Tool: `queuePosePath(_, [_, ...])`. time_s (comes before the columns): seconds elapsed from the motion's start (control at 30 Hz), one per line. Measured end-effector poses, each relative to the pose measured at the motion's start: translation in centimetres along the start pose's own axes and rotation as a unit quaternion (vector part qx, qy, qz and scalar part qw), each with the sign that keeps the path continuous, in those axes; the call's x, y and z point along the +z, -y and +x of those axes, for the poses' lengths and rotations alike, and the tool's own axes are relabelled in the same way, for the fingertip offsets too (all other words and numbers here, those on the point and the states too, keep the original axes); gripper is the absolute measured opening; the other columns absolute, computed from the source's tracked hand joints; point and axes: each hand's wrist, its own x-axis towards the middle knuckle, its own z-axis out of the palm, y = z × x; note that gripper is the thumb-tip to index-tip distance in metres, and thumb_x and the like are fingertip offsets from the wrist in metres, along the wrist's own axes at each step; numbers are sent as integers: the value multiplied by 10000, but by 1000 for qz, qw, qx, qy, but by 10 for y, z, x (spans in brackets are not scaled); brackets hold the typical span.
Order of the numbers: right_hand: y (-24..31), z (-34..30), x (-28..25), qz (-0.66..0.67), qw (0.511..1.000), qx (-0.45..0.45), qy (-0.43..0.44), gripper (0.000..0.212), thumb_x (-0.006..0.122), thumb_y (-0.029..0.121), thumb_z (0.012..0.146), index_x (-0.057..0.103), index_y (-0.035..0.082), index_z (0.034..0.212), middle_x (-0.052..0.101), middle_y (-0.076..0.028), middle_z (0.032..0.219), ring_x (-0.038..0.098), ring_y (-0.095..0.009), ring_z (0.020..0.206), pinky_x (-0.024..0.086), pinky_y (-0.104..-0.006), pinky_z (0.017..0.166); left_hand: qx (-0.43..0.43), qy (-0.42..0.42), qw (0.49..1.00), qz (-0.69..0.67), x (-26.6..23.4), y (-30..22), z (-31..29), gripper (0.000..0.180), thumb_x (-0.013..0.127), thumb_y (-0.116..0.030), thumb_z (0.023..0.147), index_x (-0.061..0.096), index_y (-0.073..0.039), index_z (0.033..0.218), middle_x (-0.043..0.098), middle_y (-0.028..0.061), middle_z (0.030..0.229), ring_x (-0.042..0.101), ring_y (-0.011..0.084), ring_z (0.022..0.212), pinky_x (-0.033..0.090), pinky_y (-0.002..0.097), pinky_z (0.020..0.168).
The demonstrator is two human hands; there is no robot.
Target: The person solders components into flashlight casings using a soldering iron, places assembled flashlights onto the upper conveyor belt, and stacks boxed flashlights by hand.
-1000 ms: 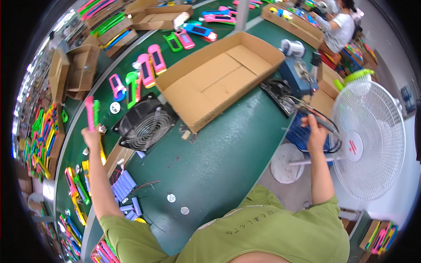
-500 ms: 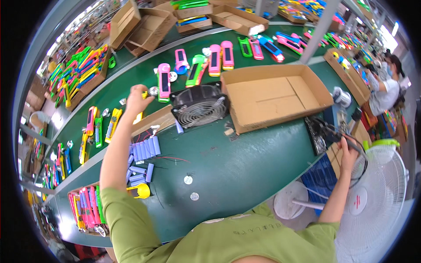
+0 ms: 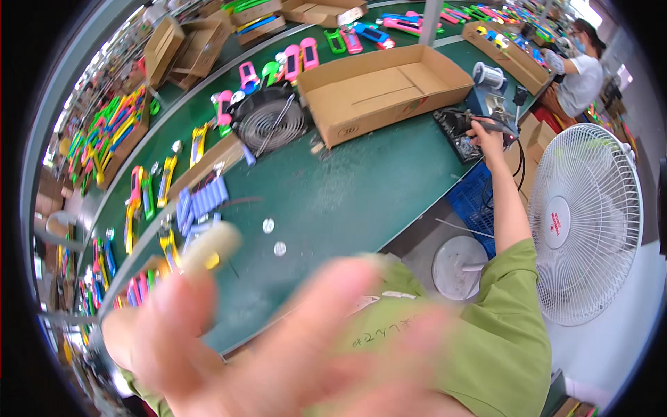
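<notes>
My left hand [image 3: 243,375] looms large and blurred close to the camera, fingers spread and nothing visible between them. A pale cover [image 3: 214,247] sits on one fingertip. At the table's right edge, my right hand [image 3: 488,141] is closed around the dark handle of a corded soldering iron [image 3: 495,126]. It is over a black tray [image 3: 451,141] with small bits in it. A spool of solder wire [image 3: 489,75] stands just behind, on a blue device [image 3: 486,103]. Lilac cylindrical battery cells [image 3: 208,197] lie bundled on the green table [image 3: 333,187].
A cardboard box [image 3: 385,90] and a black fan with a wire grille [image 3: 271,125] stand at mid-table. Colourful flashlight-like casings [image 3: 300,59] line the far belt. A white fan [image 3: 583,222] is close on my right. Another person [image 3: 580,76] sits at the far right.
My left hand has come back from the far side of the table to close before the camera. My right hand still grips the iron. The view has shifted.
</notes>
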Motion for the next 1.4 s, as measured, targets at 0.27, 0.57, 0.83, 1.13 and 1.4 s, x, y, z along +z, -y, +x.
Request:
queuePosePath(0.27, [-2,-62,28,59,996,38,-47,297,591,145,824,518,-6,1070,615,-86,713,544,-116,540,437,-242,521,125,-114,986,6,-16,-55,-17,472,326,-144,917,82,-102,1319,594,166,995,639,293,756,530,353,664])
queuePosePath(0.57, [111,-55,48,-118,938,-153,288,373,668,173,755,542,-6,1057,629,-111,837,606,-155,644,479,-288,619,522,-14,843,129,-35,-14,-22,464,521,-26,791,388,-57,1234,603,87,848,637,226,688,538,308,661])
queuePosePath(0.83, [149,-30,201,-258,868,-230,356,967,702,490,661,261,-77,1309,438,-295,1233,443,-376,1155,367,-391,968,364,75,916,151,13,68,-28,270,492,-181,754,547,-7,953,559,85,806,559,175,679,484,321,673])
queuePosePath(1.13, [135,-37,254,-544,662,-268,440,649,537,583,764,526,-42,937,629,-170,824,633,-307,793,511,-393,659,281,112,952,36,84,168,-60,176,541,-186,696,517,-21,754,489,31,677,508,139,592,367,266,557])
queuePosePath(1.4, [244,41,226,-673,564,-259,404,585,638,583,673,593,45,900,655,-95,837,649,-227,801,517,-346,666,217,164,962,-15,94,215,-75,141,562,-172,655,506,-43,664,466,17,626,494,131,543,317,262,501])
